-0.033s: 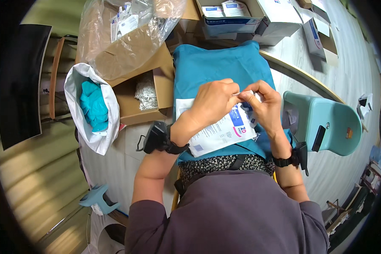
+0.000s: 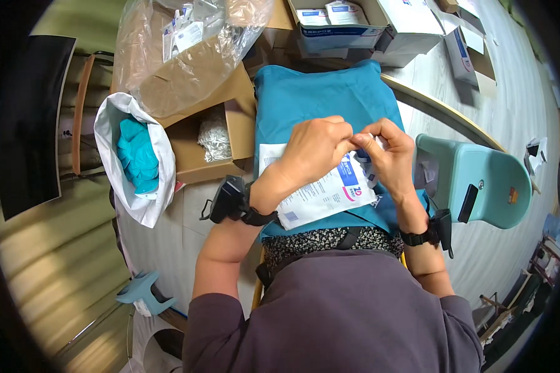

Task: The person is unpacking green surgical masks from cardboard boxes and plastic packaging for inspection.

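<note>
A flat white packet with blue and pink print lies tilted on a teal cloth in front of me. Above its upper right part, my left hand is closed in a pinch, thumb and fingers together. My right hand meets it there, also pinching, and the fingertips of both nearly touch. Between them a thin white edge shows, seemingly the packet's top; the fingers hide most of it. Beneath my right hand, small blue-and-white printed pieces partly show beside the packet.
Left of the cloth stand a white bag of teal folded items and a cardboard box with white stringy bundles. Behind are a plastic-lined carton and an open box of white packs. A pale teal stool stands at right.
</note>
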Demonstrator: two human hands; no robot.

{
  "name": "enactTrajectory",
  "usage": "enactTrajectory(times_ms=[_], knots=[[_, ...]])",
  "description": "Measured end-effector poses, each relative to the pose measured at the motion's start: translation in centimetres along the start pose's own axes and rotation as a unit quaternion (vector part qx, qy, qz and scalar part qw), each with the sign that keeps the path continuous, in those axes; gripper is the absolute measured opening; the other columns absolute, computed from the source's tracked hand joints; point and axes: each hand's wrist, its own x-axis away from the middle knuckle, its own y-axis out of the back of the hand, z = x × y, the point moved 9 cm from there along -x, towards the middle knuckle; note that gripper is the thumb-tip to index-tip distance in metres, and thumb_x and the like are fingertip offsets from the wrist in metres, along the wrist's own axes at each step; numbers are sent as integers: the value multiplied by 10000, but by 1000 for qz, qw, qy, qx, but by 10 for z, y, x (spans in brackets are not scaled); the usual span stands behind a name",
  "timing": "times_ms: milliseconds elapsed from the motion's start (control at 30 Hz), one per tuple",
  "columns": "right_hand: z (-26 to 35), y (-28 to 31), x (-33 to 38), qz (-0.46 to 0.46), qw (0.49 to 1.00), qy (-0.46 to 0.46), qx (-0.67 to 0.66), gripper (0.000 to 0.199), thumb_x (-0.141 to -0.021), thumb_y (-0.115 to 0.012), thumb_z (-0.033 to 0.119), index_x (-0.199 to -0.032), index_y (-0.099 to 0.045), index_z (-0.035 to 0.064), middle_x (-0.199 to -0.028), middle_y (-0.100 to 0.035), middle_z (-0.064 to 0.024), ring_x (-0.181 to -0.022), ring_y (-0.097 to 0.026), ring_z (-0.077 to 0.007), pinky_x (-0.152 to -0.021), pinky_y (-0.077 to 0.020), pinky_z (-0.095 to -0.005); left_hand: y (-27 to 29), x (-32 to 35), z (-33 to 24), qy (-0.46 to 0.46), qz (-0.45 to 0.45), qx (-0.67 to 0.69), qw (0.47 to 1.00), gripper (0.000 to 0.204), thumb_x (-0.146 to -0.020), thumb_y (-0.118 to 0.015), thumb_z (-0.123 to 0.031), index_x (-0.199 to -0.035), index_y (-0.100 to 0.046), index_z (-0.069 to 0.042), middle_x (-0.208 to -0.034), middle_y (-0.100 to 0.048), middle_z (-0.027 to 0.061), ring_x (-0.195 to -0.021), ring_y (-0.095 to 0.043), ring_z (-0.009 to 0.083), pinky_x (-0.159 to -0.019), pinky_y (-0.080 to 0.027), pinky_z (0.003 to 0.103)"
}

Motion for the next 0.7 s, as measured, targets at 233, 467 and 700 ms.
enactTrajectory(times_ms=[233,467,700], knots=[[-25,3,-21,-68,996,-56,7,241,-806,-748,150,-700,-602,-10,-590,-584,-23,-568,-485,-65,-504,-397,-269,5,24,-41,-84,-139,-18,987,66,-788,-701,-74,-766,-649,-40,-683,-548,92,-593,-569,268,-512,-429,380],[-79,35,-37,-129,982,-136,-12,311,-862,-727,202,-675,-572,8,-617,-585,-16,-569,-479,-61,-505,-391,-268,38,65,-119,-172,-122,44,977,160,-717,-765,-12,-797,-630,-44,-636,-521,65,-518,-529,211,-486,-421,302],[-78,39,-24,-71,951,-256,-160,270,-926,-685,251,-809,-608,19,-696,-571,2,-595,-488,-61,-531,-390,-239,59,66,-15,174,-226,379,880,99,-935,-657,-103,-901,-632,-14,-771,-634,4,-667,-562,62,-596,-441,204]])
